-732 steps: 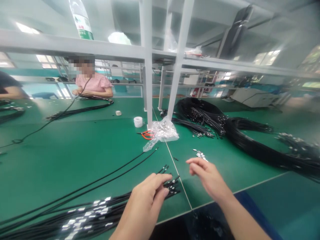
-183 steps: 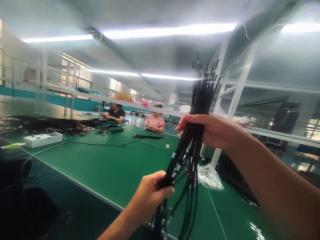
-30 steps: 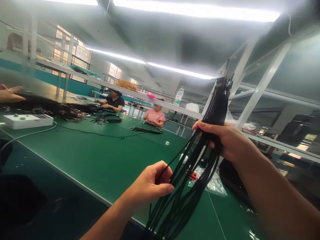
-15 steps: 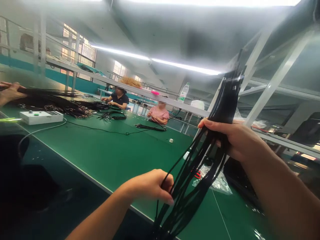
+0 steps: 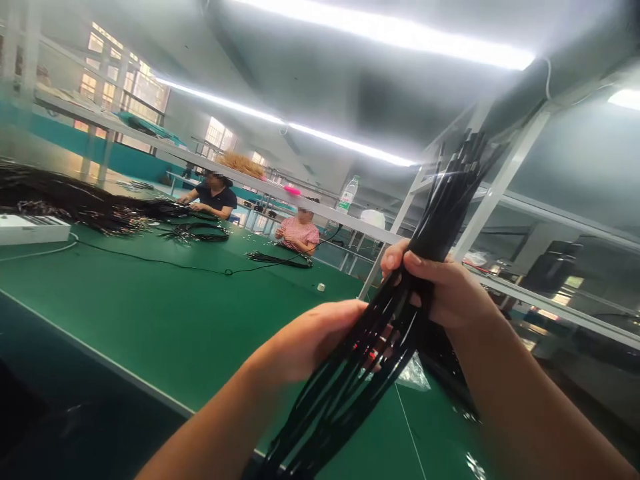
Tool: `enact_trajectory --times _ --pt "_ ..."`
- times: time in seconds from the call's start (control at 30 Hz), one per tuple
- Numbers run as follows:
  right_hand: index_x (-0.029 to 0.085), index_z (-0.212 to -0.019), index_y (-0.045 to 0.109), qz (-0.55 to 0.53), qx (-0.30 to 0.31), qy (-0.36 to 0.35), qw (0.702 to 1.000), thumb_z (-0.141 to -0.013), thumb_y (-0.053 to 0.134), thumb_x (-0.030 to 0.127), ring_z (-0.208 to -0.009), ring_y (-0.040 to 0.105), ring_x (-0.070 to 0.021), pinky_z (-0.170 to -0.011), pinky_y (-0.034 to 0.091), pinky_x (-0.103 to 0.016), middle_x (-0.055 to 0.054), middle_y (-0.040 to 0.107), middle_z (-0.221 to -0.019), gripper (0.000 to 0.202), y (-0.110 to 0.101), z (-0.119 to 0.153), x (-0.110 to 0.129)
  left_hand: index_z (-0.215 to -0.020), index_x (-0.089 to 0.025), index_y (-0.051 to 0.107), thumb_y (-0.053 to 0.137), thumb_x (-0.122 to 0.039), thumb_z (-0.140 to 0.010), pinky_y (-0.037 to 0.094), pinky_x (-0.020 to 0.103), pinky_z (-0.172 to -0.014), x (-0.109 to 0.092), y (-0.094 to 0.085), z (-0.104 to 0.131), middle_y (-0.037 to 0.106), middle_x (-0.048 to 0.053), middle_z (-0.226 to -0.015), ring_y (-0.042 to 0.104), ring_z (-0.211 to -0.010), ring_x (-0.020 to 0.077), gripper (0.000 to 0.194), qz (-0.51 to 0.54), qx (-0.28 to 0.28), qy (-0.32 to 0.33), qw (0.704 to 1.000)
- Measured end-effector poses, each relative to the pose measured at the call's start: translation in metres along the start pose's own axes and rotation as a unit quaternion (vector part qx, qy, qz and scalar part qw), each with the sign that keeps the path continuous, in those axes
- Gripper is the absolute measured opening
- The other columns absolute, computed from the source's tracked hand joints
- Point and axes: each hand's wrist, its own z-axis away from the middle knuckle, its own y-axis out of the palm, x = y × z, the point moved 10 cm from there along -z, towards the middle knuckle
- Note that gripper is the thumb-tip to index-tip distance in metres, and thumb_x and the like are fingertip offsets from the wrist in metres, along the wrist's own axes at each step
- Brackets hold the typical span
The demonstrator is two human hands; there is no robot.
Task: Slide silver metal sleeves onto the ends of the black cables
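Gripping the black cable bundle (image 5: pixel 443 217) firmly, the right hand (image 5: pixel 453 293) held it tilted above the green table (image 5: pixel 200 320). Its upper ends were gathered but uneven; below, strands hung spread, no tie visible, against the curved left hand (image 5: pixel 317 340), whose hold could not be told. Beyond lay a plastic bag (image 5: pixel 417 375).

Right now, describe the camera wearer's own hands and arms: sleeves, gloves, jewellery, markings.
Both the left hand and the right hand are ungloved. The left forearm and right forearm show no sleeve, watch or bracelet. No markings are visible. Some fingers are partly hidden, so I can't rule out a ring.
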Motion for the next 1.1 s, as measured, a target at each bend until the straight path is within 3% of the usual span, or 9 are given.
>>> enact_trajectory --times 0.13,0.23,0.43,0.7,0.8,0.9,0.97,1.03,1.1 --pt "0.019 -0.080 0.064 0.002 0.025 -0.013 1.000 -0.080 0.061 0.036 -0.043 0.045 -0.0033 -0.038 0.034 -0.014 0.001 0.055 -0.066 0.018 0.007 0.002 0.005 -0.089 -0.015 0.066 0.068 -0.032 -0.072 0.044 0.020 -0.059 0.013 -0.002 -0.012 0.063 0.002 -0.076 0.056 -0.062 0.0094 0.024 -0.013 -0.019 -0.024 0.999" --pt "0.019 -0.083 0.064 0.017 0.025 0.011 0.999 -0.082 0.059 0.035 -0.042 0.044 -0.0037 -0.038 0.034 -0.014 0.002 0.054 -0.061 0.017 0.011 0.003 0.002 -0.074 -0.010 0.066 0.073 -0.022 -0.066 0.042 0.019 -0.056 0.014 0.003 -0.015 0.060 0.000 -0.063 0.053 -0.056 0.0075 0.016 -0.041 -0.004 -0.033 0.999" --pt "0.019 -0.083 0.064 0.016 0.007 0.032 0.999 -0.081 0.060 0.036 -0.041 0.044 -0.0041 -0.036 0.031 -0.014 0.002 0.056 -0.059 0.017 0.010 0.002 -0.004 -0.082 -0.017 0.061 0.068 -0.029 -0.071 0.041 0.016 -0.051 0.003 -0.006 -0.014 0.053 -0.005 -0.063 0.047 -0.051 0.0046 0.019 -0.033 -0.010 -0.014 0.999" --pt "0.018 -0.080 0.064 0.023 -0.006 0.042 0.999 -0.078 0.062 0.036 -0.040 0.043 -0.0035 -0.034 0.031 -0.014 0.002 0.055 -0.058 0.018 0.013 -0.002 0.000 -0.079 -0.015 0.066 0.073 -0.023 -0.067 0.043 0.019 -0.060 0.021 0.002 -0.019 0.061 -0.001 -0.072 0.054 -0.064 0.0083 0.016 -0.138 0.076 -0.066 0.985" --pt "0.016 -0.077 0.065 0.019 -0.073 0.055 0.996 -0.076 0.064 0.033 -0.039 0.041 -0.0025 -0.033 0.029 -0.013 0.003 0.053 -0.056 0.017 0.000 -0.001 0.004 -0.075 -0.013 0.068 0.075 -0.028 -0.065 0.044 0.022 -0.060 0.033 -0.007 -0.016 0.064 0.001 -0.068 0.057 -0.064 0.0114 0.019 -0.174 0.104 -0.098 0.974" --pt "0.014 -0.073 0.066 0.018 -0.172 0.065 0.983 -0.081 0.060 0.027 -0.038 0.040 -0.0010 -0.032 0.026 -0.014 0.003 0.053 -0.056 0.016 -0.025 0.004 0.009 -0.092 -0.018 0.066 0.057 -0.050 -0.078 0.046 0.026 -0.071 0.037 -0.030 -0.004 0.066 0.003 -0.088 0.060 -0.079 0.0141 0.036 -0.164 0.057 -0.097 0.980" --pt "0.013 -0.072 0.067 0.043 -0.211 0.071 0.974 -0.084 0.056 0.023 -0.041 0.044 0.0000 -0.035 0.026 -0.015 0.003 0.056 -0.057 0.019 -0.041 0.005 0.013 -0.097 -0.022 0.063 0.058 -0.057 -0.072 0.046 0.027 -0.076 0.043 -0.039 0.011 0.064 0.001 -0.099 0.059 -0.088 0.0158 0.043 -0.162 0.026 -0.097 0.982" --pt "0.015 -0.072 0.069 0.092 -0.236 0.037 0.967 -0.084 0.055 0.021 -0.046 0.050 0.0002 -0.040 0.026 -0.018 0.004 0.059 -0.057 0.020 -0.054 0.003 0.026 -0.087 -0.020 0.066 0.074 -0.049 -0.057 0.046 0.026 -0.071 0.053 -0.040 0.028 0.066 0.000 -0.089 0.059 -0.081 0.0174 0.042 -0.185 0.013 -0.114 0.976" --pt "0.018 -0.074 0.071 0.165 -0.239 -0.025 0.957 -0.083 0.054 0.022 -0.056 0.057 -0.0019 -0.043 0.026 -0.023 0.006 0.062 -0.058 0.020 -0.061 -0.002 0.047 -0.072 -0.018 0.065 0.077 -0.038 -0.057 0.043 0.024 -0.062 0.058 -0.046 0.043 0.062 -0.002 -0.068 0.056 -0.067 0.0146 0.027 -0.225 -0.024 -0.129 0.966"
